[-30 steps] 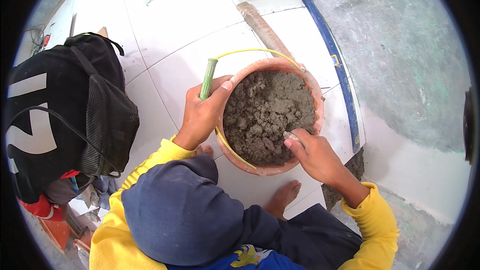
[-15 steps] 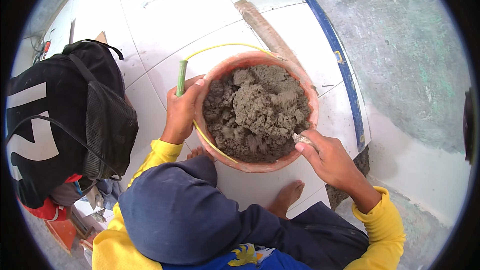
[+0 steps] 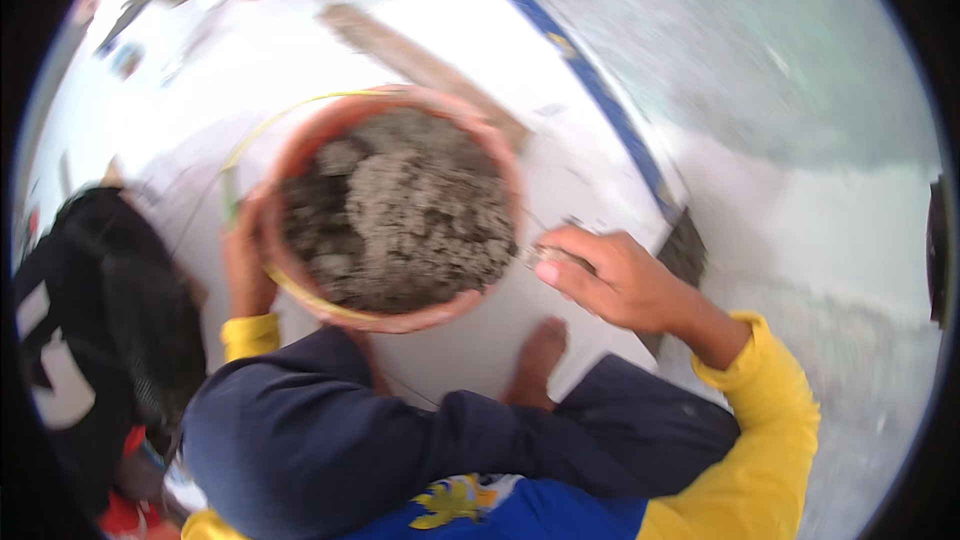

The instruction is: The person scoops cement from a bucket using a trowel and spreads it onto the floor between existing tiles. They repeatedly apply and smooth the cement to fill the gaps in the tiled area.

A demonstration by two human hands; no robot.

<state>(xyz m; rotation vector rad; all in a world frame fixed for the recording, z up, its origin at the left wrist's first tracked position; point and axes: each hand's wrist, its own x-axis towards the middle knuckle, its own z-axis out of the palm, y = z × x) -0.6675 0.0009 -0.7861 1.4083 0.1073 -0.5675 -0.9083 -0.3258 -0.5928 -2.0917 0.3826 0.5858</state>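
Well, head view, the only one: right hand [image 3: 612,280] is now clear of the bucket [image 3: 516,178]. Half a second ago it was at the rim; now it's off to the right, with a visible gap over the tile. Fingers are curled in, thumb pressed along a pale crusted piece [image 3: 560,258], so it does have hold of something. Most of that piece is covered by the hand; can't say what the far end looks like.

Left hand [image 3: 248,262] stays at the bucket's left side, just by the green grip [image 3: 230,192] on the yellow wire handle [image 3: 285,112]. Too smeared to read how far its fingers close or whether they have the rim.

Bucket sits over the white tiled floor [image 3: 470,365], left of the floor's right edge, where the blue level [image 3: 600,90] lies. Grey mix [image 3: 415,215] still fills much of it, with a paler heap toward the middle. Plank [image 3: 410,55] runs from the far side down to just beside the rim; touching or not, can't tell.

Bag and level have moved down-left in frame too, so part of the shift is the head turning. Hand-to-rim gap is real, though. My read: this stroke in the mix is finished, bucket steadied from the left, right hand free of the load.
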